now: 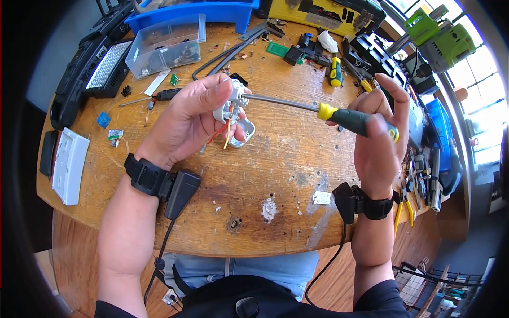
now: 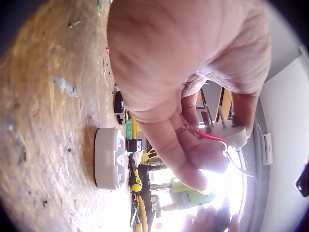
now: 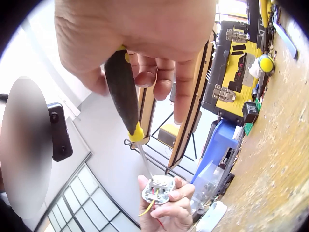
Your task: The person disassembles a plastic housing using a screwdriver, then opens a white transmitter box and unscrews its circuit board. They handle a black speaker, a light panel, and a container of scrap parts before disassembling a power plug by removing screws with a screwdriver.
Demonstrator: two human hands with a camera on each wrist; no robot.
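Observation:
My left hand (image 1: 185,116) grips a small white electrical fitting (image 3: 166,183) above the table, thumb on one side and fingers on the other. Screw terminals show on its open face, and a red wire (image 2: 212,137) and a yellow wire (image 1: 228,137) hang from it. My right hand (image 1: 379,156) holds a screwdriver (image 3: 123,92) by its dark green and yellow handle, thumb against it. The long shaft reaches left, its tip right at the terminals. A white hollow cover (image 2: 108,159) lies on the table just beyond the left hand.
On the wooden table (image 1: 265,175), a clear plastic box (image 1: 164,53) and a blue bin (image 1: 196,18) stand at the back left. A drill (image 1: 310,50) and a yellow-black toolbox (image 1: 318,16) lie further back. Pliers (image 1: 405,209) and tools line the right edge. A white casing (image 1: 70,167) stands at left.

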